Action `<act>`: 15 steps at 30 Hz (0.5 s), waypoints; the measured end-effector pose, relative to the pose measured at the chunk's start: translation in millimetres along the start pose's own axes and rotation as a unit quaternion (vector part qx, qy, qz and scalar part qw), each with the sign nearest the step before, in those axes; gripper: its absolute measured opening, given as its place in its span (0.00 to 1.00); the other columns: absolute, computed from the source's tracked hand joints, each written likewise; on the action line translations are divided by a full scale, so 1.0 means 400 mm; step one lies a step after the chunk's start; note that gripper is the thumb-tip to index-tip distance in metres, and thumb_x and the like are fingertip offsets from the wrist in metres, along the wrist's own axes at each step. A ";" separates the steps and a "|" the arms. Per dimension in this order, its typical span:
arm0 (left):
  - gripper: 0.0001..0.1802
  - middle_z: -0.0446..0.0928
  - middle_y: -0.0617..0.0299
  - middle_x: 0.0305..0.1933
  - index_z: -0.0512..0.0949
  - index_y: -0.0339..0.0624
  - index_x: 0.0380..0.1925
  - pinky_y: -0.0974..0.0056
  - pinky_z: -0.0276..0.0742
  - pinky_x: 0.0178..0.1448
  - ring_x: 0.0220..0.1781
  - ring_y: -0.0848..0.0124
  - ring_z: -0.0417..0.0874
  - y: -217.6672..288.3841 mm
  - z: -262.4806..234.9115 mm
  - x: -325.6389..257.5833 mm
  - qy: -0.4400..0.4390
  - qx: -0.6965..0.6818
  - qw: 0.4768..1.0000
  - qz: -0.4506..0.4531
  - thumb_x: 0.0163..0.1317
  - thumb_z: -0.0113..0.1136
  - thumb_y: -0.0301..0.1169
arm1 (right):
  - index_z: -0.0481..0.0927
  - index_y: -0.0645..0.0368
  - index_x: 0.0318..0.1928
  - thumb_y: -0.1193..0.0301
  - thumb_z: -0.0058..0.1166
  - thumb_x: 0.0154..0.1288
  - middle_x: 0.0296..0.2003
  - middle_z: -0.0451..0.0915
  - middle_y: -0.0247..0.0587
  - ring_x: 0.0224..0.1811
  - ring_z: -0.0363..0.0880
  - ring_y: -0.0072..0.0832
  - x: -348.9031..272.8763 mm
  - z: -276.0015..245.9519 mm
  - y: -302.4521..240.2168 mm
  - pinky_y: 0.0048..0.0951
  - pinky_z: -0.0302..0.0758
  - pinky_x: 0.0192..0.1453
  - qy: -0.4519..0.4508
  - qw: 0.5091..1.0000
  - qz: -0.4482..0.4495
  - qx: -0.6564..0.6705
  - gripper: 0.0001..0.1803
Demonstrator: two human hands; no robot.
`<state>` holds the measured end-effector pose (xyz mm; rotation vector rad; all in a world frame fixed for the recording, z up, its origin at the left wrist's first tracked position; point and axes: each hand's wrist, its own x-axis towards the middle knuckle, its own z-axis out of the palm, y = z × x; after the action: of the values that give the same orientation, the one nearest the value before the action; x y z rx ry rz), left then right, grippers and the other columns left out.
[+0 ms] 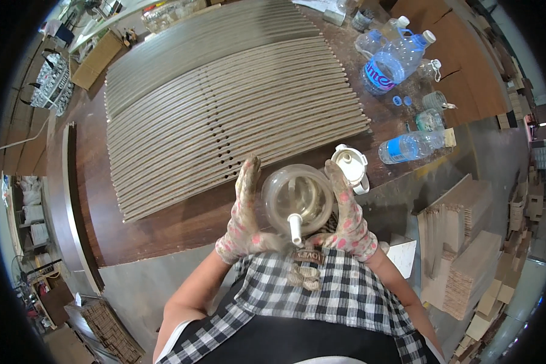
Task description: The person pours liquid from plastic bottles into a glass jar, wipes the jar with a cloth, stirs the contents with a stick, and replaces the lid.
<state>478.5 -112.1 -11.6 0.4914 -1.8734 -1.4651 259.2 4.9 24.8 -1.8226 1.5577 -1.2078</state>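
A round translucent plastic jug (274, 185) is in front of my chest, at the near table edge, with a white-tipped straw (295, 229) sticking up toward me. My left hand (244, 221) and my right hand (348, 221), both in soiled white gloves with pink dots, press it from either side. Their fingers are straight and point away from me, and the thumbs lie on the near side. The jug's base is hidden. Just past my right fingertips, a white lid (350, 165) with a loop rests on the table.
Long ribbed strips (236, 103) cover much of the brown table (158, 236). Plastic bottles (406, 147) and a big blue-labelled bottle (385, 67) stand or lie at the right. Stacked boards (458, 242) are on the floor at right, and a cardboard box (97, 59) sits far left.
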 end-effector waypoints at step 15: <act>0.42 0.53 0.48 0.76 0.48 0.51 0.75 0.44 0.55 0.78 0.77 0.51 0.55 -0.098 0.079 -0.066 0.148 -0.416 0.875 -0.198 0.68 0.53 0.50 | 0.48 0.61 0.75 0.46 0.72 0.48 0.74 0.50 0.58 0.76 0.50 0.54 -0.105 0.058 0.049 0.50 0.55 0.76 -0.011 0.968 0.213 0.130 0.63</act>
<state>469.0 -84.3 -60.2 0.6327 -0.7882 -2.1369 268.6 35.2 -16.2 -1.2502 1.5870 -1.1170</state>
